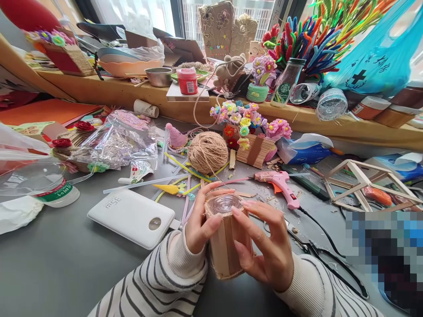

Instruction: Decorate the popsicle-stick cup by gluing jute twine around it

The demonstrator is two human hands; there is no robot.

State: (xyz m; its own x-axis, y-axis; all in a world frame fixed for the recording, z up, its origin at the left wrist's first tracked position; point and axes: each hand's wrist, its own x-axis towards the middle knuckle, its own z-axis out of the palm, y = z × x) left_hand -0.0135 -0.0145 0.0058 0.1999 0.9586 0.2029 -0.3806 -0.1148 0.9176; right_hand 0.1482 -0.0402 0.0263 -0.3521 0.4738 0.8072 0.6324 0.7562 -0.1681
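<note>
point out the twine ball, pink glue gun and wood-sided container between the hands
Twine ball (208, 152), head view: middle of its wound front
Pink glue gun (280, 179), head view: body near the trigger
Wood-sided container (226, 244), head view: front slats

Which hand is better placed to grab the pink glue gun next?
Probably the right hand: the glue gun lies just beyond it, while the left hand is farther off, across the container.

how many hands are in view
2: the left hand on the left of the slatted container, the right hand on its right. The pixelated patch may hide more.
</note>
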